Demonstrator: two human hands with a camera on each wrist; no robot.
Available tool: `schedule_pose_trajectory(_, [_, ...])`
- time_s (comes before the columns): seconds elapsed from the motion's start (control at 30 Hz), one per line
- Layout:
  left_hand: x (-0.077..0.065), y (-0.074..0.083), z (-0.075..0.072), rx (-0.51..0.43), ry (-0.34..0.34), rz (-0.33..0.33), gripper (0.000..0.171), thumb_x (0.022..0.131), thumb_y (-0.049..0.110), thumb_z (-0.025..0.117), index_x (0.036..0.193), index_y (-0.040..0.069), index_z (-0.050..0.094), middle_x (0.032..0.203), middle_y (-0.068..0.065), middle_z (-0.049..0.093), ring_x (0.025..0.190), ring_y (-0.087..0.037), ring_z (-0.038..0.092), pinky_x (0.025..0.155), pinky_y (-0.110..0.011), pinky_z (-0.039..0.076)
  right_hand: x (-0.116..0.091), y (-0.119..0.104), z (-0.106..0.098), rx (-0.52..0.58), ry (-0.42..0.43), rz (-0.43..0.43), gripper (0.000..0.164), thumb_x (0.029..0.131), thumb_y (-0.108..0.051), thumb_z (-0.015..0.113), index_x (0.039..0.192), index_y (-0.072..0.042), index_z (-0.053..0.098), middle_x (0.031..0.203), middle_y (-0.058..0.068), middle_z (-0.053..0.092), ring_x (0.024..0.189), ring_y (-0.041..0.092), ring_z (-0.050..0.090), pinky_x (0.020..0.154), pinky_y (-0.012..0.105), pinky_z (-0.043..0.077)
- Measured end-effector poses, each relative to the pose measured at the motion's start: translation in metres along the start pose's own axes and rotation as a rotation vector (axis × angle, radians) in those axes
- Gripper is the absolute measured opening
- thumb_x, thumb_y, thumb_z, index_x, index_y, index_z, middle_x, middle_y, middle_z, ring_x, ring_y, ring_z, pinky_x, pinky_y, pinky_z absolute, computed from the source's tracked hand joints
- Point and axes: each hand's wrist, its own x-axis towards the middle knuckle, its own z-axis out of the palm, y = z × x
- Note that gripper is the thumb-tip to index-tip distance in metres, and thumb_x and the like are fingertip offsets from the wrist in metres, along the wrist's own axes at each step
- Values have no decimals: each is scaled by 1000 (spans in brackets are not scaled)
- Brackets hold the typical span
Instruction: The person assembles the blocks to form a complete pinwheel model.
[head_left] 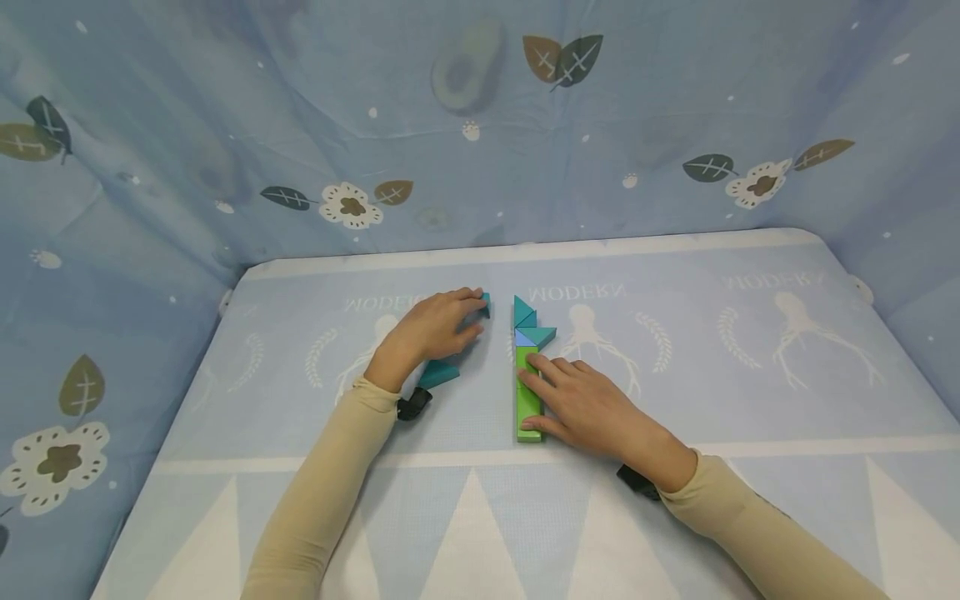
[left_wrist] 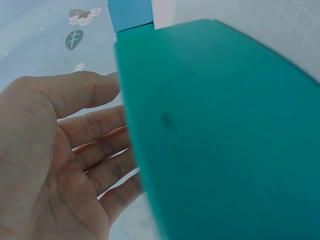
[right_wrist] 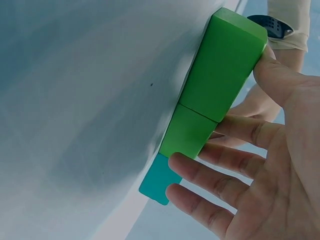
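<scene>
Green blocks (head_left: pixel 528 404) beneath right fingers (right_wrist: pixel 207 177), relaxed, ungrasping; teal piece (head_left: pixel 487 304) near left fingers (left_wrist: pixel 114 170), grasp indiscernible; possible skewing from uneven pressure.

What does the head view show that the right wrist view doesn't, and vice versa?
Only the head view: the backdrop's printed flowers, the mat's lettering and the teal block beside the left wrist.
Only the right wrist view: the palm side of the right hand.
Both: that hand touching the green blocks, and part of the left hand.
</scene>
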Motion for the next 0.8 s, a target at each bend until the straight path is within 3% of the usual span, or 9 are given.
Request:
schedule_pose_trajectory(0.3, [0, 4, 0, -5, -27, -7, 50, 99, 30, 58, 143, 8, 50, 153, -9, 43, 139, -29, 43, 114, -44, 37, 1, -1, -1, 4, -5, 3, 69, 90, -57, 60, 137, -7, 55, 139, 13, 51, 118, 30, 58, 91, 42, 51])
schedule_pose_trajectory(0.8, [-1, 10, 0, 14, -22, 27, 48, 99, 31, 58, 141, 9, 53, 150, -9, 47, 135, -29, 47, 113, -44, 39, 1, -1, -1, 8, -7, 3, 68, 90, -57, 60, 137, -7, 55, 140, 13, 51, 117, 30, 59, 91, 43, 51])
